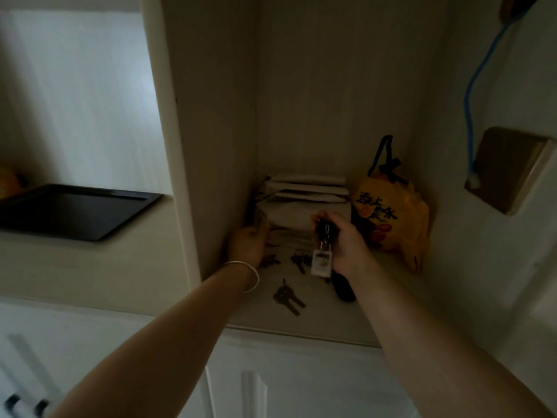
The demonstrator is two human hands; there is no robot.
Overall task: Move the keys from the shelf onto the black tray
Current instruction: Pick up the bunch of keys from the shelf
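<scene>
So, gripping a tagged bunch (323,236) in the right hand (346,239), pinched up top, white tag dangling just above the shelf (316,321). Left hand (248,244) reaching in beside the folded cloths (301,206), fingers curled; can't tell if holding anything, too dark. Probably mid-pickup here, nothing on the tray (75,209) yet.

Tips for doing this bit well: keeping the pinch on the ring rather than the tag, lifting straight out so the dangling bits aren't snagging the cloths or the yellow bag (391,218), then swinging left around the divider toward the tray, well apart on the next ledge.

Still lying loose on the shelf: one bunch (269,261) just by the left hand, another (298,262) between the hands, a third (287,297) nearer the front edge below both wrists. Also something dark (342,286) under the right wrist, hard to say what.
</scene>
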